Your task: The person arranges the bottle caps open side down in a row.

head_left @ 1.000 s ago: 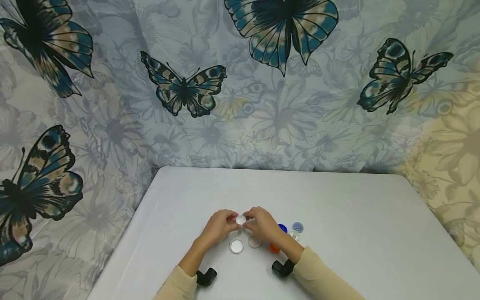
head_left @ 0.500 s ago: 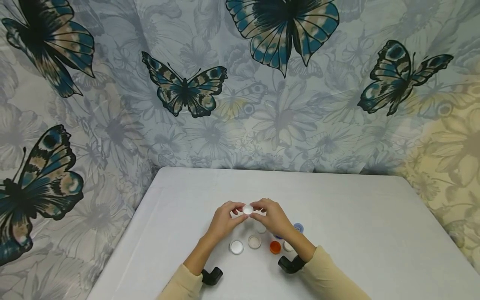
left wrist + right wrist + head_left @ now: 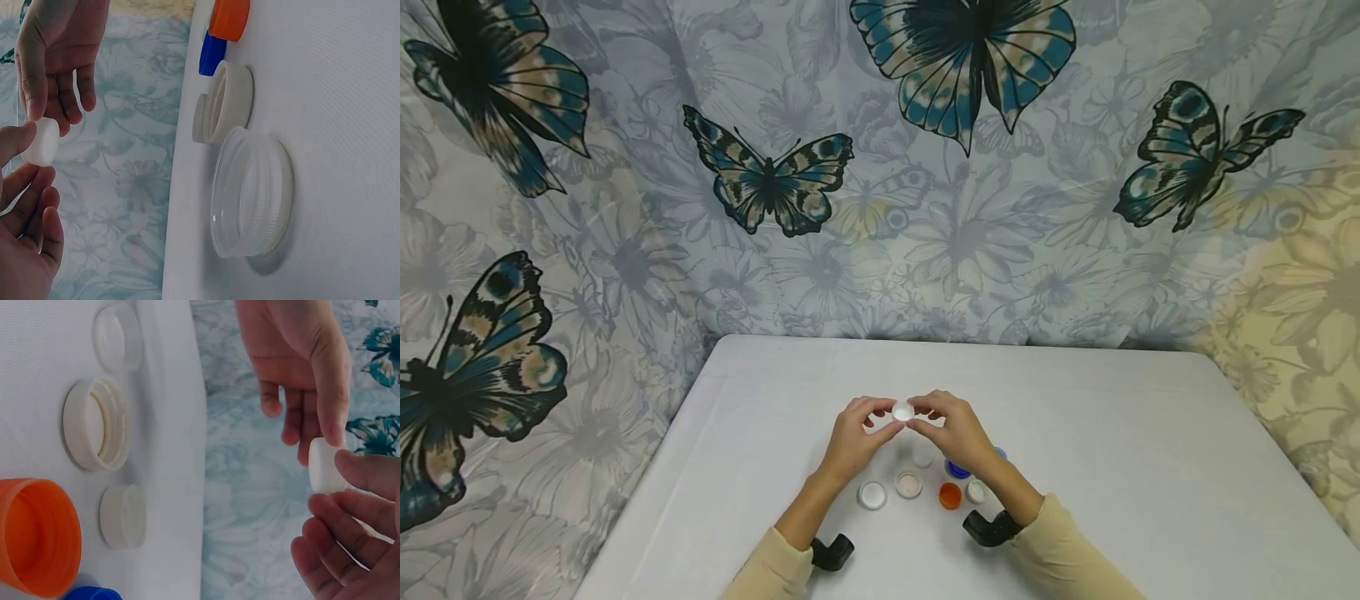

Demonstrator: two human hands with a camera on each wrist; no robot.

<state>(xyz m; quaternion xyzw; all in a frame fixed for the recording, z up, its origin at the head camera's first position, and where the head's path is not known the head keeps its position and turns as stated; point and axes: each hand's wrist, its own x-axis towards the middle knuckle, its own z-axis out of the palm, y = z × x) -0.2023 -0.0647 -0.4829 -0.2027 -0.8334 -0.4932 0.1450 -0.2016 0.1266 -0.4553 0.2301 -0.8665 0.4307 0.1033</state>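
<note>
A small white bottle cap is held up over the table between both hands. My left hand pinches its left side with thumb and fingertips, and my right hand pinches the opposite side. From the right wrist, the white cap shows a smooth rounded side, with the left hand above it and the right hand below. Under the hands lie a clear ridged cap, a cream cap, an orange cap, a blue cap and a small translucent cap.
Another small white cap sits right of the orange one, and a light-blue cap is partly hidden behind the right forearm. Black wrist cameras protrude from both sleeves. The white table meets a butterfly-patterned curtain.
Both hands have moved up and a little right with the white cap, farther from the caps on the table. More of the orange, blue and cream caps shows now.
</note>
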